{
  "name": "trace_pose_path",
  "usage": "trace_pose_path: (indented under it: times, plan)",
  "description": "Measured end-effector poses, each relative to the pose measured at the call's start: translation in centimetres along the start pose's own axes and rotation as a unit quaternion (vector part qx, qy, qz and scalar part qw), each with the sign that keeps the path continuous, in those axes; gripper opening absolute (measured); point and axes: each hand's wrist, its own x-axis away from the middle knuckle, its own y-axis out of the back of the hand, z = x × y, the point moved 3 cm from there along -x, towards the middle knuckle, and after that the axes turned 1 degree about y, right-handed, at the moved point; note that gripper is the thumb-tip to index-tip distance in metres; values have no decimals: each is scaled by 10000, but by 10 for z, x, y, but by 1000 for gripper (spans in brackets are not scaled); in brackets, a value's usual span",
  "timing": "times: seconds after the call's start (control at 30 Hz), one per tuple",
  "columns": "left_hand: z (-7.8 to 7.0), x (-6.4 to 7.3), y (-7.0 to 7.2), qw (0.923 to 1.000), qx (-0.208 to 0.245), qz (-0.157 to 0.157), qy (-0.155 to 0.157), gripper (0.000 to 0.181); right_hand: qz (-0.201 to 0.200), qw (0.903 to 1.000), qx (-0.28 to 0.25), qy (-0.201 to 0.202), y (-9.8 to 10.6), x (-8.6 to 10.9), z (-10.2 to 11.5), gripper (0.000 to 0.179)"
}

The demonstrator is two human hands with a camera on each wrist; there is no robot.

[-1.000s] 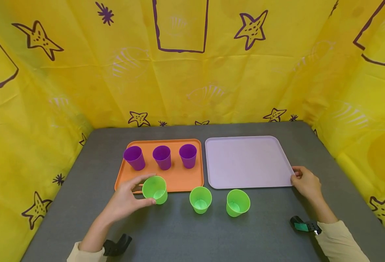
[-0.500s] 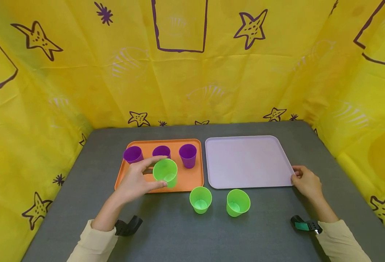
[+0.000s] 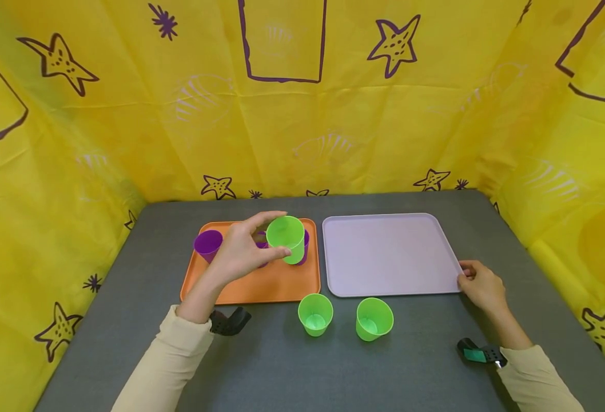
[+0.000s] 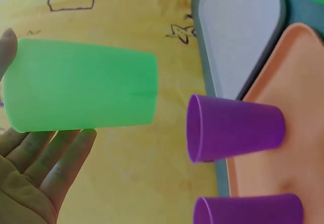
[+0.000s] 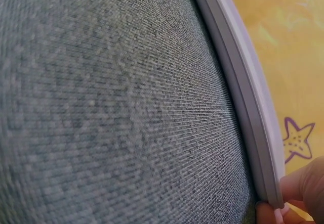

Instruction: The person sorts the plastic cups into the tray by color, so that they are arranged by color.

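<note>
A: Why is the L hand [image 3: 243, 249] so wide around the green cup [image 3: 287, 237]?

B: Prob. b/c the cup is broad. The hand grasps it w/ thumb on the near side and fingers on the far side; so its mouth faces up and the opening is free.

A: And the R hand [image 3: 482, 286]?

B: It pinches the lilac tray [image 3: 390, 254] by the near right corner, thumb and fingers at the rim. Maybe this is for steadying, but one cannot be sure. The tray lies flat on the tabletop [image 3: 282, 372].

A: Where is the held cup, pls, relative to both hands?

B: Inside the L hand's grasp, in the air over the right part of the orange tray [image 3: 266, 289], and well apart from the R hand. In the head view it covers part of one of the three purple cups [image 3: 209, 243]; the L wrist view shows a gap btw. them.

A: The two other green cups [image 3: 315, 315]?

B: They stand upright in front of the trays, btw. the hands, and neither hand touches them. They are apart from each other, prob. so that each can be grasped separately.
</note>
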Motion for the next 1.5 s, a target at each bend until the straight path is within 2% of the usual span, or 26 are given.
trace_pose_path:
  times: [0.23,0.37,0.53,0.9,1.23,1.5]
  plan:
    - [-12,-27,-14,9998,-102,140,-129,62,4,10000,-21,-15,0,0,2,33]
    - [-16,-42,-28,9996,-33,279,-72,61,22,10000,-23,-45,-1,0,1,34]
    - [-15,-61,-48,9988,-159,455,47,59,-51,10000,-26,-23,-1,0,0,34]
    - [-7,-93,-82,9922,-992,752,58,64,-80,9999,-35,-83,-1,1,2,33]
    - [-7,-114,-110,9840,-1377,1129,-12,68,-71,9999,-33,-76,0,1,2,34]
    - [1,-119,-126,9764,-1713,1308,144,67,-24,9999,-66,-88,0,1,3,34]
